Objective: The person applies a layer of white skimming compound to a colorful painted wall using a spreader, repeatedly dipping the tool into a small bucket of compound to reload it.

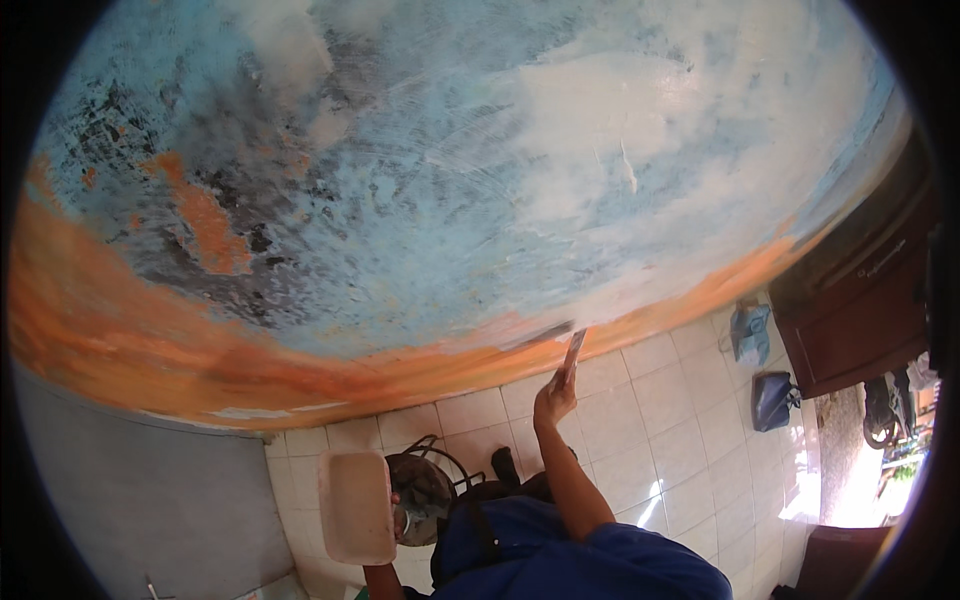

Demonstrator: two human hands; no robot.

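My right hand (pixel 555 397) is closed round a flat scraper (pixel 575 351), its blade edge against the lower part of the painted wall (pixel 420 190). Beside the blade, a dark grey smear marks the pinkish band above the orange strip. Along the wall spread patches of blue, white, grey and black, with raw orange spots at the left. My left hand (pixel 399 515) grips the side of a beige rectangular tub (pixel 358 507), held low at the left; only some fingers show past its edge. What the tub holds is hard to make out.
A dark round container (pixel 425 480) with a curved handle stands by my left side. Pale tiles (pixel 630 430) cover the floor. A dark blue bag (pixel 773 401) and a light blue bag (pixel 750 335) lie near a brown door (pixel 860 320). A grey wall (pixel 150 490) borders the left.
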